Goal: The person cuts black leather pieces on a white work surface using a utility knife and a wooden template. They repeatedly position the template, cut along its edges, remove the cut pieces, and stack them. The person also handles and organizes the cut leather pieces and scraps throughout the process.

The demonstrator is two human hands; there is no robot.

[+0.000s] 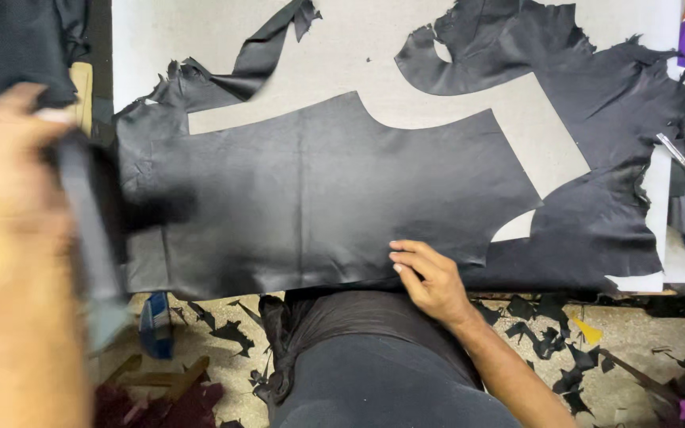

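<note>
Under the right hand [431, 279]: black leather [319, 198]

I see a black leather panel [319, 198] across the middle of the frame, with a soft low sheen and fine grain, faintly creased at its left end. The leather offcut [596, 103] at the upper right looks the same, with ragged torn edges. The worktop [453, 95] beneath is pale grey and matt, smooth like board. A metal clip [683, 162] at the right edge glints. The floor [620, 329] below is rough, speckled stone, strewn with leather scraps [545, 341].
</note>
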